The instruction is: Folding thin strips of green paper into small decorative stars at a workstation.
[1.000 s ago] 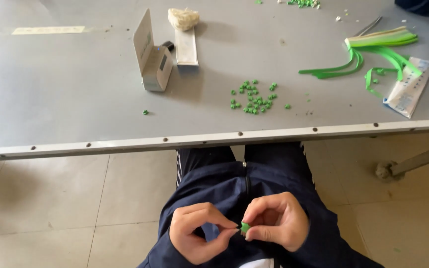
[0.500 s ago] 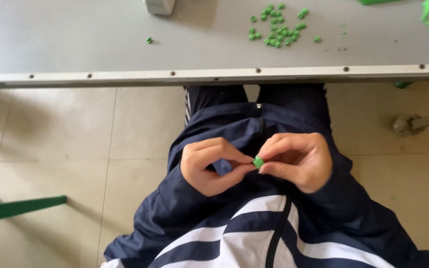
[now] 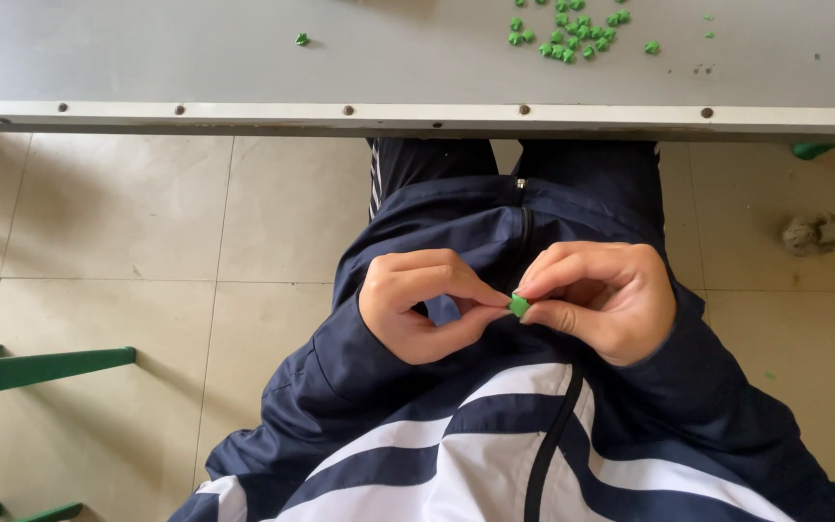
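Observation:
A tiny folded green paper piece (image 3: pixel 519 305) is pinched between the fingertips of both hands over my lap. My left hand (image 3: pixel 419 304) presses it from the left with thumb and forefinger. My right hand (image 3: pixel 599 300) grips it from the right, fingers curled. Both hands hover just above my dark blue and white jacket, below the table edge.
The grey metal table (image 3: pixel 147 58) fills the top, its riveted front edge running across. A heap of several small green pieces (image 3: pixel 568 27) lies on it, one stray piece (image 3: pixel 302 40) to the left. A green chair frame (image 3: pixel 21 372) stands on the tiled floor at the left.
The view has tilted further down, so the table slid up and out of frame. My hands stay together on the green piece and now appear closer and larger.

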